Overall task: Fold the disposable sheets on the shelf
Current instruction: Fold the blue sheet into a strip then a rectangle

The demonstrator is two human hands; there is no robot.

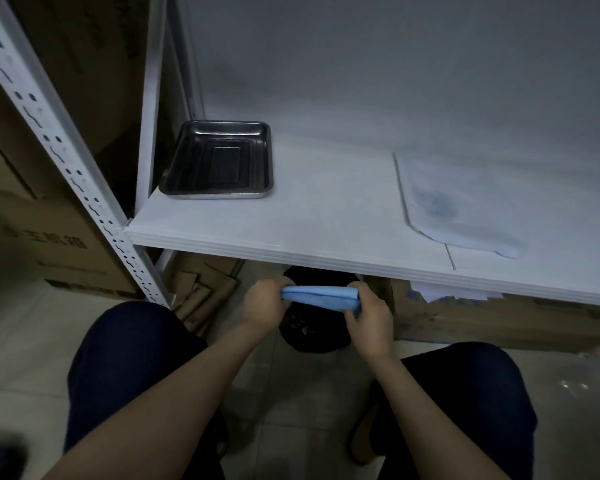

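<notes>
**Both hands hold a folded blue sheet below the shelf edge**

The fingers [355,315] of the right hand [371,323] are curled around the right end of the blue sheet [319,296], and the left hand [265,303] pinches its left end. The sheet is folded into a narrow, long strip and is stretched between the two hands. It is in the air, in front of the shelf [326,220] and a little lower than its front edge, not touching it.

Under the hands there is a black bag [312,330] on the floor; what is inside it I cannot tell. The knees of the person, in dark trousers, are at both sides of it.

The front edge of the shelf runs from left to lower right just above the hands. The middle part of the shelf board is bare. At the left back corner stands a dark metal tray [219,161] with nothing in it. At the right lies a white sheet [458,202], flat, with its near corner close to the front edge. A perforated upright post [59,150] stands at the left corner of the shelf. Cardboard boxes [49,237] are behind it and under the shelf.
</notes>
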